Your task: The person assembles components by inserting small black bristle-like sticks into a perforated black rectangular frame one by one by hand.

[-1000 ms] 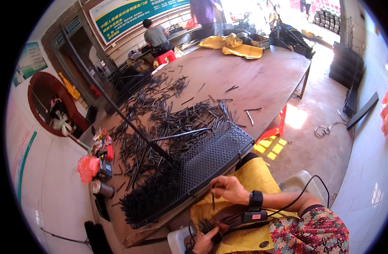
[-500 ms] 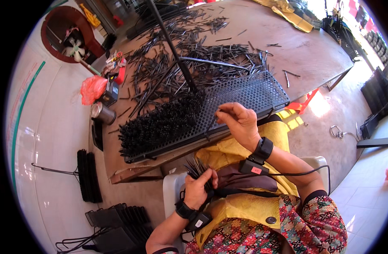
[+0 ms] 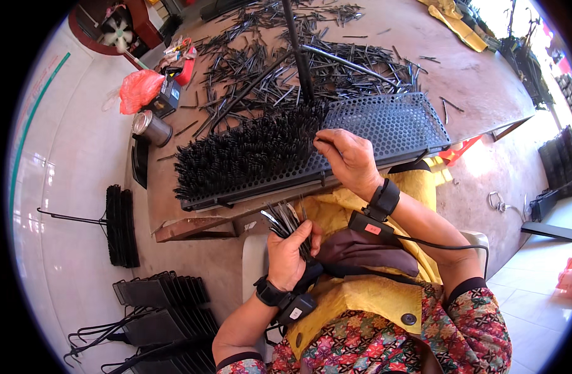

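A long black perforated plate (image 3: pixel 385 128) lies at the table's near edge. Its left half is packed with upright black bristle tufts (image 3: pixel 242 149); rows of bare holes show on the right half. My right hand (image 3: pixel 351 159) pinches at the edge of the tufts, over the holes. What its fingertips hold is too small to make out. Lower down, above my lap, my left hand (image 3: pixel 290 255) is closed round a bundle of thin dark bristle strips (image 3: pixel 283 219), their ends fanning upward.
Loose dark strips (image 3: pixel 254 75) lie heaped across the table (image 3: pixel 485 87). A black pole (image 3: pixel 296 50) rises behind the tufts. On the left stand a metal can (image 3: pixel 152 128) and a red plastic bag (image 3: pixel 141 90). Finished-looking black brushes (image 3: pixel 119 227) and black racks (image 3: pixel 161 299) stand on the floor.
My right hand has come left to the edge of the tufts. The left hand keeps its bundle, whose ends now spread more. The whole view has shifted slightly.
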